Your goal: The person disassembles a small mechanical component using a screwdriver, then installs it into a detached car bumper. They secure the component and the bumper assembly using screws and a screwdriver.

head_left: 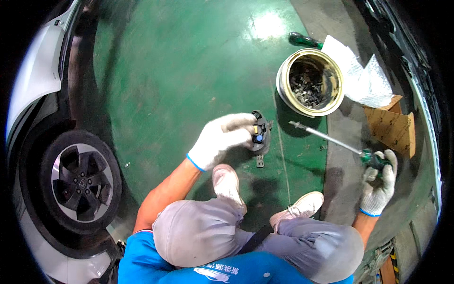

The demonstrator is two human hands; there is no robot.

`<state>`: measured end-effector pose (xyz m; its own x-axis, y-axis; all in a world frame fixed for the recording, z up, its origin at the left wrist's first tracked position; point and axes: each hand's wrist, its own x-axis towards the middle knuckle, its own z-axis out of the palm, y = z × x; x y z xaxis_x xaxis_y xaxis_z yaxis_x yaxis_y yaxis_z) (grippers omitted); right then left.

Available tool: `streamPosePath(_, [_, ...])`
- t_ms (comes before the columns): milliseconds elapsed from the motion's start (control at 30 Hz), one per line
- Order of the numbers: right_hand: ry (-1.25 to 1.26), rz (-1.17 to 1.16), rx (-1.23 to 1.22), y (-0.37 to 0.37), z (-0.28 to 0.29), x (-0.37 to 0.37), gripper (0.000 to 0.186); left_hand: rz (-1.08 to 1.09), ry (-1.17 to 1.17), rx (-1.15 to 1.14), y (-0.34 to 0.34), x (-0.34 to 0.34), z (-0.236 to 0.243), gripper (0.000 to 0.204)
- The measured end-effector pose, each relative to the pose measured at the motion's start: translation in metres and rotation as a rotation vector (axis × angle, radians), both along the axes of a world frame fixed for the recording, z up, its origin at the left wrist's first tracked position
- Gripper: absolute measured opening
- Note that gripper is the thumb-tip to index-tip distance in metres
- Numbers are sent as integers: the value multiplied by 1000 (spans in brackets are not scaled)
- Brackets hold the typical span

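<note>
My left hand (pixel 215 142), in a white knit glove with a blue cuff, is closed at the fingertips on the side of a small black car part (pixel 261 144). Yellow and blue pieces show on that part, along with metal tabs at its edge; it is just above or on the green floor, which I cannot tell. On the right, my gloved right hand (pixel 380 184) grips the green and black handle of a long screwdriver (pixel 333 140). Its shaft points up and left, with the tip near the bucket and apart from the black part.
A round metal bucket (pixel 283 90) of small dark scraps stands ahead on the right. Behind it lies a tool with a green-black handle (pixel 302 39). Clear plastic wrapping (pixel 371 85) and an open cardboard box (pixel 388 130) are nearby. A car wheel (pixel 84 183) is at left.
</note>
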<state>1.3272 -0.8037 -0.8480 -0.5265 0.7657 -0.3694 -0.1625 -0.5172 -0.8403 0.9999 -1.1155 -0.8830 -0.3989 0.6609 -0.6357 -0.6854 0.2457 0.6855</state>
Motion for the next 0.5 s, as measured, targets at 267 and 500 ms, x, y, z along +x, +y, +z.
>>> streamPosePath(267, [-193, 137, 310, 6, 13, -30, 53, -115, 473, -418, -48, 15, -59, 94])
streamPosePath(500, [-182, 275, 360, 5, 26, -82, 54, 144, -108, -403, -34, 53, -87, 93])
